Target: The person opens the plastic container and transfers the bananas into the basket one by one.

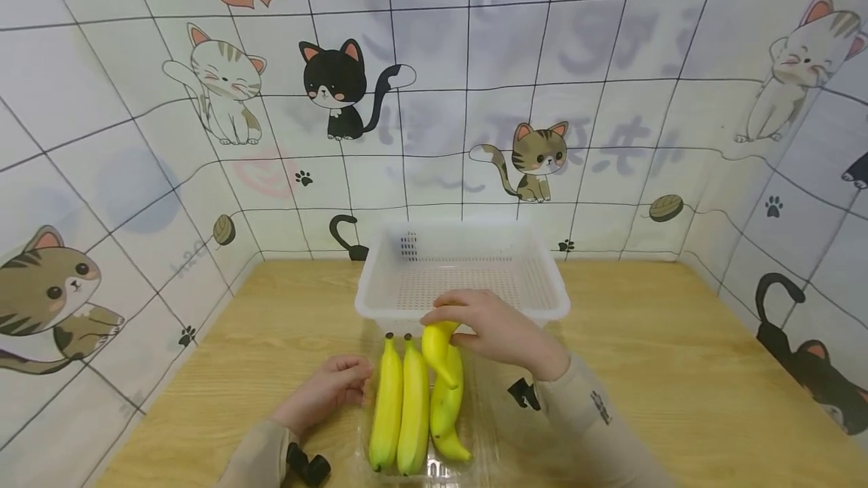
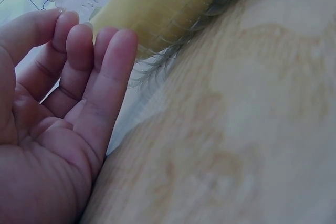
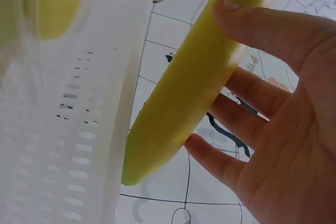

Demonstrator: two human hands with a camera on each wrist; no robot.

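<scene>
My right hand (image 1: 491,326) grips a yellow banana (image 1: 437,352) from above, near the front rim of a white plastic basket (image 1: 366,288). In the right wrist view, the thumb lies across one side of this banana (image 3: 184,87) and the fingertips press the other. Below it, a clear plastic tray (image 1: 481,458) holds two bananas (image 1: 400,413) side by side, with more yellow banana (image 1: 447,420) to their right, partly covered by the held one. My left hand (image 1: 332,390) is at the tray's left edge. Its thumb and forefinger pinch the clear rim in the left wrist view.
The basket stands behind the tray, against the back wall (image 1: 434,172), and has slotted sides. Walls printed with cartoon cats enclose the wooden tabletop (image 1: 644,337) at the back and on both sides. Small black fittings (image 1: 308,465) sit at the sleeve cuffs.
</scene>
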